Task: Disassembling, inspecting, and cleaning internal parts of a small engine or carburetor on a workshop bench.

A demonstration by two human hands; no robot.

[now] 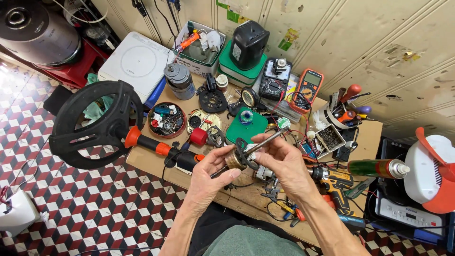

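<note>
My left hand (208,178) and my right hand (279,163) together hold a small motor rotor (242,155) above a cluttered wooden workbench (365,142). The rotor has copper windings, a black ring part and a steel shaft (268,140) that sticks up to the right. My left thumb and fingers pinch the winding end. My right fingers wrap around the shaft side. Under the hands lie loose metal parts and wires, mostly hidden.
A black guard ring with an orange-and-black handle (95,124) lies at the bench's left end. A round tin of small parts (167,119), a green box (246,125), two multimeters (308,87), a cordless drill (337,185), a spray can (379,168) and a white fan (433,173) surround the hands.
</note>
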